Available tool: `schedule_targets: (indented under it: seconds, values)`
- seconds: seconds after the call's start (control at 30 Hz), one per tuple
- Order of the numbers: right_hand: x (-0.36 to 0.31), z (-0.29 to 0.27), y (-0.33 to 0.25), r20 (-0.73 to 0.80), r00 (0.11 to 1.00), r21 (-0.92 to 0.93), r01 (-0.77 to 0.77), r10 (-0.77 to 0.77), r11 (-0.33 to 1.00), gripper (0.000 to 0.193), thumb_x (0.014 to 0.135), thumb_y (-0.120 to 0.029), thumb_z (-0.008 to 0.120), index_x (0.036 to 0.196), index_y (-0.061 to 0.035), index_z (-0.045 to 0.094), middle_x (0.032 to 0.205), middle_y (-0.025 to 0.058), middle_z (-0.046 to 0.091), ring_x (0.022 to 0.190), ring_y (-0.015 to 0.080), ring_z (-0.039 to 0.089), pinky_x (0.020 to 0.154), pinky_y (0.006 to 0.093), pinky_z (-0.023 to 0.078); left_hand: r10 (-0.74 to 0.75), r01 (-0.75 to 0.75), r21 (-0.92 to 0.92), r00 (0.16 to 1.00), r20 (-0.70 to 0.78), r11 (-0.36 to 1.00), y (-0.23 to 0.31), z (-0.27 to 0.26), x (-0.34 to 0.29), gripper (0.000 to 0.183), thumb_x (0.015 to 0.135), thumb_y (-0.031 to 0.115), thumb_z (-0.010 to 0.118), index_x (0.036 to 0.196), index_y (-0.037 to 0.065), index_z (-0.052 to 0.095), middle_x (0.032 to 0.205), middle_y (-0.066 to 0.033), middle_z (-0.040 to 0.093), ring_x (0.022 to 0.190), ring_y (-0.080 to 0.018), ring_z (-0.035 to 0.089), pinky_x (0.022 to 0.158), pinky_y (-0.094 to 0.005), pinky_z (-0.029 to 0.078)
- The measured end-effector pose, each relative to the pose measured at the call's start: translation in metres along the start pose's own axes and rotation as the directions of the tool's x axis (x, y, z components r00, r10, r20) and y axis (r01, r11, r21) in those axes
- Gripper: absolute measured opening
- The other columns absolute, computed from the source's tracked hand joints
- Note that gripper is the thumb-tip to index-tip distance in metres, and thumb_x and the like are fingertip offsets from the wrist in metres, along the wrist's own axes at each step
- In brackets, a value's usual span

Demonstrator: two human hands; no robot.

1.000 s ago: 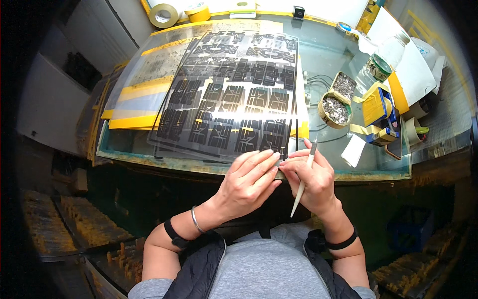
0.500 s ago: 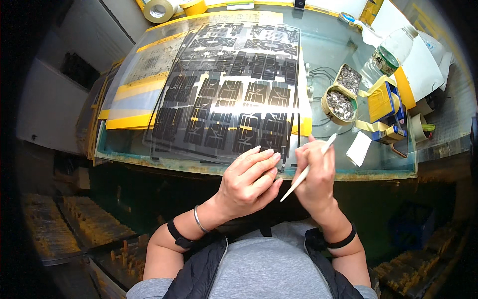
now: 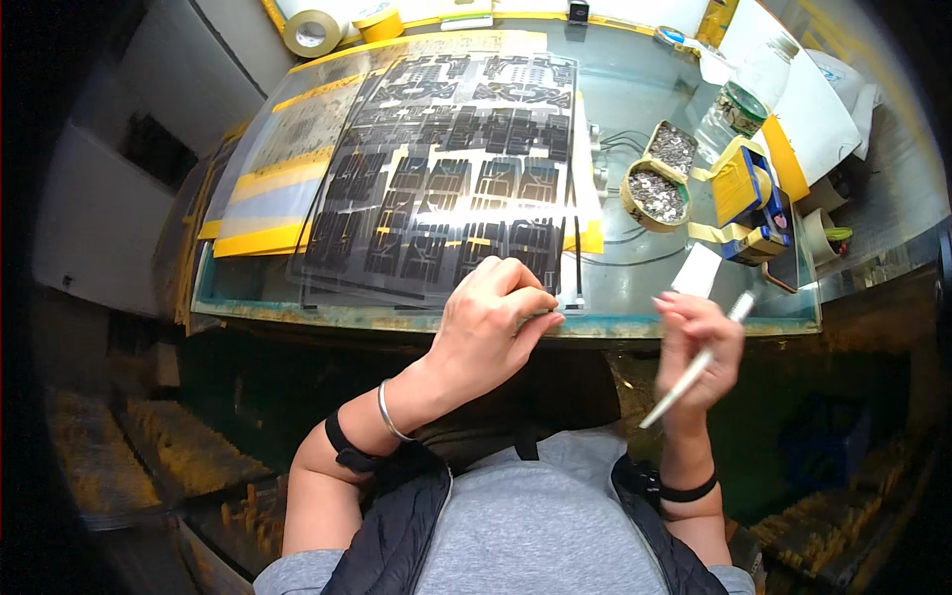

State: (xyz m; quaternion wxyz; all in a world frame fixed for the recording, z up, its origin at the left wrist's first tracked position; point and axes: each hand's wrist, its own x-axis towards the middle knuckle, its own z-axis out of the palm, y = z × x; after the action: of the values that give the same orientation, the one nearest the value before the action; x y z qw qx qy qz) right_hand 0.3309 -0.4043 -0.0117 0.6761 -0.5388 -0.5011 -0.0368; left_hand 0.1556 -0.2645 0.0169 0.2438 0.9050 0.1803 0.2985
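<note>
A stack of clear film sheets printed with black patterns (image 3: 436, 198) lies on the glass-topped table (image 3: 654, 84). My left hand (image 3: 493, 317) is at the near right corner of the stack, its thumb and index finger pinched together at the film edge; the exact grip is partly hidden by the fingers. Out past the table's front edge, my right hand (image 3: 702, 347) holds a slim white pen-shaped tool (image 3: 684, 389), tapered end pointing down and left. The right hand is apart from the films and slightly blurred.
Two tins of grey-white bits (image 3: 656, 196) stand right of the films, near a blue tape dispenser (image 3: 759, 238), white card (image 3: 697, 271) and clear bottle (image 3: 739, 109). Yellow-edged sheets (image 3: 268, 188) lie left. Tape rolls (image 3: 310, 35) sit at the back. Dark cables (image 3: 625, 144) run between.
My right hand has moved right and away from the films with the white tool. My left hand's fingers have drawn into a pinch at the film corner. The view has shifted slightly.
</note>
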Motion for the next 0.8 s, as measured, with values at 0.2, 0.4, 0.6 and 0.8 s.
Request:
schedule_targets:
  seconds: [0.2, 0.4, 0.6, 0.8]
  values:
    - [-0.033, -0.131, 0.047, -0.538, 0.841, -0.345, -0.289, 0.065, 0.893, 0.014, 0.092, -0.001, 0.064, 0.093, -0.0027, 0.051, 0.094, 0.0103, 0.063, 0.086, 0.0149, 0.062, 0.081, 0.0283, 0.053, -0.099, 0.108, -0.08, 0.989, 0.11, 0.991, 0.0, 0.004, 0.015, 0.009, 0.076, 0.008, 0.078, 0.08, 0.004, 0.071, 0.078, -0.0077, 0.062, 0.071, -0.021, 0.063, 0.066, -0.0342, 0.05]
    - [-0.052, -0.19, 0.068, -0.649, 0.752, -0.668, -0.491, -0.115, 0.56, 0.018, 0.09, -0.01, 0.071, 0.087, -0.0029, 0.054, 0.075, 0.0019, 0.057, 0.069, 0.0087, 0.053, 0.063, 0.0253, 0.046, -0.166, 0.176, -0.056, 0.975, 0.151, 0.983, 0.005, -0.002, 0.019, 0.01, 0.072, 0.005, 0.081, 0.078, 0.003, 0.073, 0.073, -0.0041, 0.059, 0.062, -0.0125, 0.056, 0.056, -0.0255, 0.043]
    - [-0.047, -0.17, 0.079, -0.618, 0.776, -0.704, -0.475, -0.126, 0.529, 0.018, 0.088, -0.011, 0.071, 0.086, -0.0028, 0.056, 0.076, 0.0077, 0.059, 0.067, 0.0187, 0.056, 0.063, 0.0315, 0.048, -0.234, 0.254, -0.098, 0.956, 0.177, 0.962, 0.012, -0.002, 0.021, 0.01, 0.072, 0.006, 0.079, 0.078, 0.003, 0.072, 0.074, -0.0082, 0.06, 0.065, -0.02, 0.06, 0.06, -0.0327, 0.048]
    - [-0.058, -0.159, 0.08, -0.616, 0.787, -0.578, -0.416, -0.041, 0.702, 0.009, 0.095, -0.004, 0.061, 0.102, 0.0021, 0.059, 0.091, 0.0102, 0.066, 0.084, 0.0148, 0.064, 0.079, 0.0281, 0.054, -0.137, 0.153, -0.062, 0.97, 0.201, 0.986, 0.005, -0.004, 0.023, 0.013, 0.075, 0.006, 0.078, 0.077, 0.0, 0.067, 0.071, -0.0082, 0.055, 0.059, -0.0184, 0.055, 0.056, -0.0312, 0.044]
